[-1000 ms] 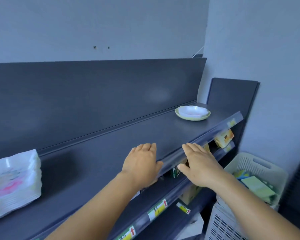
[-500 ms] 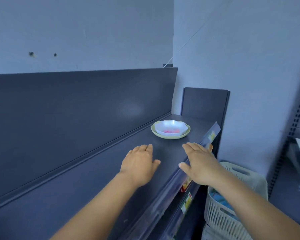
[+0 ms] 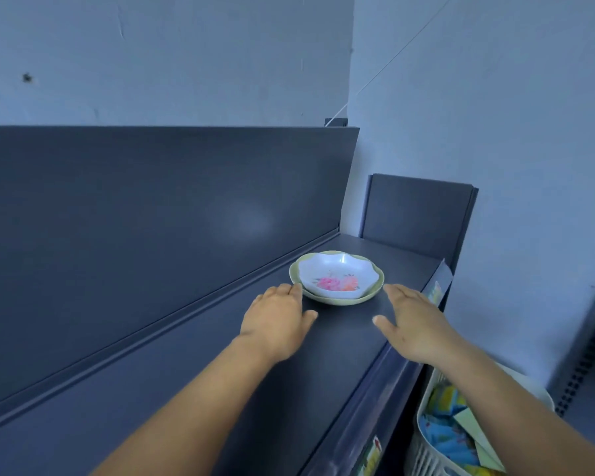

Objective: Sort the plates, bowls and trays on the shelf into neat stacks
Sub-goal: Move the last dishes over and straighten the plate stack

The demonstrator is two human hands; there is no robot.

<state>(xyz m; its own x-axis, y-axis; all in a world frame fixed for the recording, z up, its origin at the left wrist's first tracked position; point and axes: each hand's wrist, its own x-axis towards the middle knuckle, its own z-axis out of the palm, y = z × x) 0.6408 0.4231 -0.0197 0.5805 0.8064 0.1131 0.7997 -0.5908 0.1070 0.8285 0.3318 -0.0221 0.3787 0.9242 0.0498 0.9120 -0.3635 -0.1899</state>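
Shelf: dark grey top shelf [image 3: 186,389] with an upright back panel [image 3: 152,218] behind it and a raised lip along the rear joint
Green plate: pale green round plate [image 3: 327,300] resting flat on the shelf, towards its far right end
White bowl: shallow white bowl [image 3: 339,274] with a scalloped rim and a pink and orange flower print, seated inside the green plate
Left hand: left hand [image 3: 275,321] palm down over the shelf, fingers extended and loosely together, thumb out to the side; fingertips at the near left rim of the green plate, contact cannot be confirmed; holding nothing
Right hand: right hand [image 3: 413,324] palm down over the front part of the shelf, fingers extended, thumb spread inward; fingertips just beside the right rim of the green plate, apart from it; holding nothing
Shelf front: clear price strip [image 3: 437,290] along the front edge, with coloured labels, print unreadable
Basket: white slatted basket [image 3: 426,451] lower right, below shelf level, holding blue, yellow and green packets [image 3: 450,438]
Surroundings: pale wall [image 3: 186,56] behind, meeting a side wall at the corner
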